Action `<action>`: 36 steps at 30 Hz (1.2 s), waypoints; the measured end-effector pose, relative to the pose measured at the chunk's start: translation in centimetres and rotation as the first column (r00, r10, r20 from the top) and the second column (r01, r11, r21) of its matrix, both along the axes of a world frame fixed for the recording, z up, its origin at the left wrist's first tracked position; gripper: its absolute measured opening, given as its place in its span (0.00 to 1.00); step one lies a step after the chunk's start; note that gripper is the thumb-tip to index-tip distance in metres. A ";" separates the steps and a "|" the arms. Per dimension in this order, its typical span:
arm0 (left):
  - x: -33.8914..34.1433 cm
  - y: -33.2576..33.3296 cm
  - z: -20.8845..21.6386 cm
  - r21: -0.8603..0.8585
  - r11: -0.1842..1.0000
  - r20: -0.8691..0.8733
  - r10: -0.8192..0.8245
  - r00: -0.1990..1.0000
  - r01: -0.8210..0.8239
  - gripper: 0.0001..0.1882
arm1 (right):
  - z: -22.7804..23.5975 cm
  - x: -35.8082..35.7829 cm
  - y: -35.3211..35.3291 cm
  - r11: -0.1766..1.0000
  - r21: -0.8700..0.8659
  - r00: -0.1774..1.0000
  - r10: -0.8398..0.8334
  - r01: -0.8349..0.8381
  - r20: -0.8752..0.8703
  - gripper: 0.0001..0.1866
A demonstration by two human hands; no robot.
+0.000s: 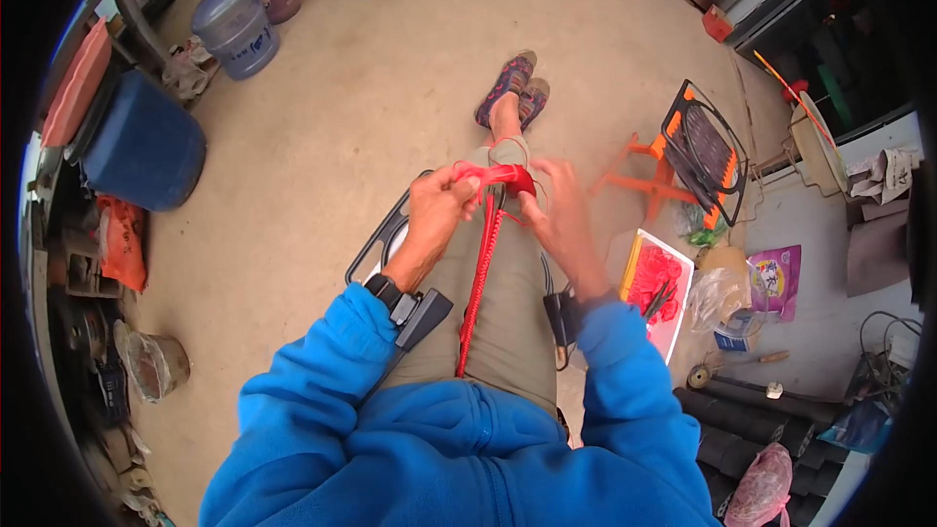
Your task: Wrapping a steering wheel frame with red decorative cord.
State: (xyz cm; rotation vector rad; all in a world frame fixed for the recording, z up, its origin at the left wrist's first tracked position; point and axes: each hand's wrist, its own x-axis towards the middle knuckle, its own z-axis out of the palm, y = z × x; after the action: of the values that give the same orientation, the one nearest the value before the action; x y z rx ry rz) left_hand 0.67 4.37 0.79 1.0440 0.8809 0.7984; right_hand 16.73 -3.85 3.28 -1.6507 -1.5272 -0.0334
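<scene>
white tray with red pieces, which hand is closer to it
Right. The right hand is up and left of the white tray in the picture; the left hand is farther left.

Band [501, 174]: red, extended crosswise between nine and three o'clock; paler at the nine o'clock end, darker and bunched at three. Braid [476, 303]: red, narrow, ribbed, nearly straight; runs from beneath the band to just past six o'clock.

The long, braided cord [479, 283] was red, the fleece jacket [429, 473] plain blue, the cloth trousers [524, 283] greyish khaki, the low shoes [507, 88] dark with reddish patterning.
</scene>
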 end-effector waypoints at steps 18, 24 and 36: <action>-0.8 -5.0 -0.5 0.256 0.963 -0.100 -0.060 0.993 0.084 0.08 | -4.1 0.2 -3.8 0.942 -0.232 0.961 0.203 -0.244 -0.185 0.19; -0.6 -5.9 1.8 -0.229 0.944 0.292 -0.166 0.942 0.237 0.13 | -3.4 3.9 -8.0 0.992 -0.001 0.288 -0.037 0.123 -0.957 0.13; -0.9 -3.9 0.8 -0.418 0.763 0.578 -0.196 0.792 0.494 0.09 | -0.5 13.2 -32.0 0.797 -0.456 0.221 -0.565 0.396 -0.795 0.11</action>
State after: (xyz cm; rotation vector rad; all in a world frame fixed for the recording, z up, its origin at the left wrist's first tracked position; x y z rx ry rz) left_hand -0.23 0.50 1.56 0.4164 0.3832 0.4037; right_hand 29.92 -35.88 2.80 -1.7182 -0.0894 0.6069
